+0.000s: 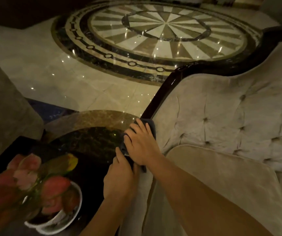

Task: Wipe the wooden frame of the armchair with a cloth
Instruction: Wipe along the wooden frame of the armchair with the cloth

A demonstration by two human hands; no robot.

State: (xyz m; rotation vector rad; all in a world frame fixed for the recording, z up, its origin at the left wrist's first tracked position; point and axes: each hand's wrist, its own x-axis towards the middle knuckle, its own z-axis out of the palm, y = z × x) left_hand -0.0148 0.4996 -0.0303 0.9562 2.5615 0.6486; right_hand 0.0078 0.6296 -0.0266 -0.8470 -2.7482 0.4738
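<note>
The armchair has pale tufted upholstery [222, 116] and a dark glossy wooden frame [164, 92] that runs from the top of the back down its left edge. A dark grey cloth [151, 126] is draped over the lower part of that frame. My right hand [140, 142] presses flat on the cloth, fingers spread over it. Just below, my left hand [119, 178] grips the cloth's lower end against the frame. The frame under both hands is hidden.
A round dark marble side table [92, 132] stands directly left of the chair, touching close to my hands. On it sits a white bowl [75, 210] with pink tulips [34, 176]. A beige seat cushion [222, 176] lies right. A grey upholstered piece [4, 108] stands far left on polished marble floor.
</note>
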